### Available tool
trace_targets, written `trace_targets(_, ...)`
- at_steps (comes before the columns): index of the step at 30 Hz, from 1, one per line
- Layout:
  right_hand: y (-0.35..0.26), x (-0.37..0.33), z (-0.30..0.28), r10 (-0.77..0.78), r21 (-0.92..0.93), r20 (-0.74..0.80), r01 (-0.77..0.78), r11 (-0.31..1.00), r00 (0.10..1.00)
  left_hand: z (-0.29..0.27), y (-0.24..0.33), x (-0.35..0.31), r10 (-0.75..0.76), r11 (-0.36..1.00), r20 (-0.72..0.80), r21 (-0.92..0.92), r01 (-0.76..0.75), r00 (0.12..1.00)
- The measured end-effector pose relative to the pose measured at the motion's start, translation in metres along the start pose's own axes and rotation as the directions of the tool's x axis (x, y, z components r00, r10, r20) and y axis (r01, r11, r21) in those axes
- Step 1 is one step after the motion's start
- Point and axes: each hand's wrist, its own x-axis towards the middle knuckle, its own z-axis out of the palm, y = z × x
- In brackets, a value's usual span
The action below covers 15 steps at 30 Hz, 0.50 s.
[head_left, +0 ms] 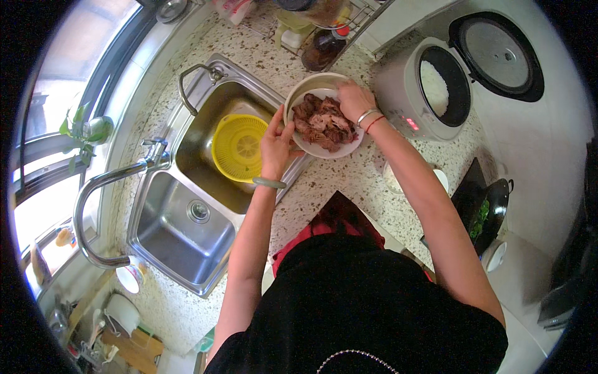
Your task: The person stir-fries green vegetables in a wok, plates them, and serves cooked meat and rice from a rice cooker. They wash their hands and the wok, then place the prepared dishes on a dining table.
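Black top [355,305] fills the lower frame, both bare forearms running up from it. Speckled bench [349,181] spans the middle. Steel sink [193,187] with 2 basins sits left; a curved tap [93,199] arcs over the near basin, and a yellow strainer [240,146] sits in the far basin. Rice cooker [430,90] stands at upper right on the bench, lid [498,53] flipped open, white rice showing inside. Dark wok [489,212] with greens sits at right, near the right elbow.

White bowl [324,115] is held above the bench edge just beside the far basin, between strainer and cooker, tilted a little toward the camera. Brown cooked meat [324,121] fills it.

Left hand [277,146]: grip pressed on the bowl's near-left rim, fingers against the wall, thumb up the side; green bangle on the wrist. Right hand [356,100]: grip curled over the bowl's far-right rim, fingertips on the edge; silver bangle and red cord on the wrist. Dark bottle [321,48] stands behind the bowl in a wire rack.
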Motion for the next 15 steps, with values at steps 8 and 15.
trace_targets(8, 0.002, -0.019, -0.033, 0.049, 0.078, 0.105, -0.058, 0.995, 0.993, -0.003, -0.002, 0.004, 0.038, 0.998, 0.016, 0.048, -0.039, 0.999)
trace_targets(15, 0.021, -0.033, -0.031, 0.009, 0.229, -0.089, 0.012, 0.973, 0.996, -0.001, 0.005, -0.002, 0.043, 0.998, -0.013, -0.041, -0.043, 0.999)
